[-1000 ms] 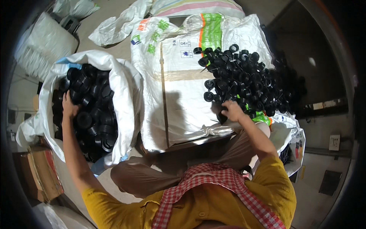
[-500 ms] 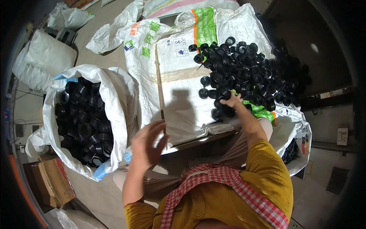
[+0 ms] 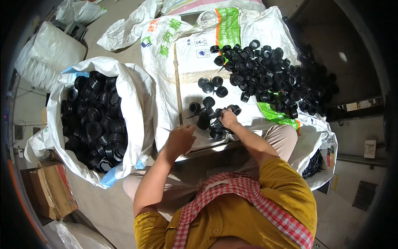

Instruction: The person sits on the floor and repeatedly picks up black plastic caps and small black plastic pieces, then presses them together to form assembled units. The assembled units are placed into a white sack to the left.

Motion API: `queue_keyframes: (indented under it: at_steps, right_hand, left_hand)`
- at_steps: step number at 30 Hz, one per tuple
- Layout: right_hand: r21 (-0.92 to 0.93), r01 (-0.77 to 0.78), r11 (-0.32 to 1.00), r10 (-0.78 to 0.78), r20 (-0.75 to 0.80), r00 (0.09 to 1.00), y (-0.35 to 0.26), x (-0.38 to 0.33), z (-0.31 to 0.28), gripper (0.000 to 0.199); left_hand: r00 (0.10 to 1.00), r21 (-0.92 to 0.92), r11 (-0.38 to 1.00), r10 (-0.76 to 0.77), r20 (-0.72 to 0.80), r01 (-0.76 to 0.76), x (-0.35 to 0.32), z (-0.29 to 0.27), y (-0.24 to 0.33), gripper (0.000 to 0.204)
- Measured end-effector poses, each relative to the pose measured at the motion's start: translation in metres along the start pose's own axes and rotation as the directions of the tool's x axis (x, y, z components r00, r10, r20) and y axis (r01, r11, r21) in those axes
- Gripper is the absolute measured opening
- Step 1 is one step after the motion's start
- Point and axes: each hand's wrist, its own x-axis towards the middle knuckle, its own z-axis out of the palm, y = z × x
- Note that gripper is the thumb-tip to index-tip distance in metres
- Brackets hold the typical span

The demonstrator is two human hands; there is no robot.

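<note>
My right hand (image 3: 228, 118) is at the near part of the sack-covered table, its fingers closed on black plastic caps (image 3: 235, 109) in a small loose group. Some of these caps have thin stems attached. To the left of that group my left hand (image 3: 181, 139) hovers near the table's front edge, fingers loosely bent and apart, holding nothing. A few more caps (image 3: 212, 86) lie just beyond the group. The large heap of black caps (image 3: 265, 76) covers the right side of the table.
On the left stands a white woven sack (image 3: 134, 108) filled with black caps. A thin wooden stick (image 3: 177, 74) lies on the flattened sack covering (image 3: 195, 143). Below the table's right end, another white sack (image 3: 329, 176) holds thin black pieces. A cardboard box (image 3: 58, 191) sits at lower left.
My right hand has come from the heap toward me and left, and several caps now lie apart from the heap in the middle. My left hand has moved right and lowered to the table edge.
</note>
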Motion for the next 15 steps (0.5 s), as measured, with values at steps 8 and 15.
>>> queue_keyframes:
  at_steps: [8,15]
  right_hand:
    - [-0.163,0.125,0.979,-0.113,0.085,0.99,0.001,-0.043,-0.012,0.026]
    - [-0.139,-0.021,0.99,0.012,-0.066,0.998,-0.015,-0.029,-0.017,0.038]
  left_hand:
    - [0.996,0.019,1.0,0.008,0.094,-0.01,-0.003,0.003,0.013,0.043]
    - [0.993,0.043,0.999,-0.002,0.118,-0.003,-0.006,0.007,0.007,0.044]
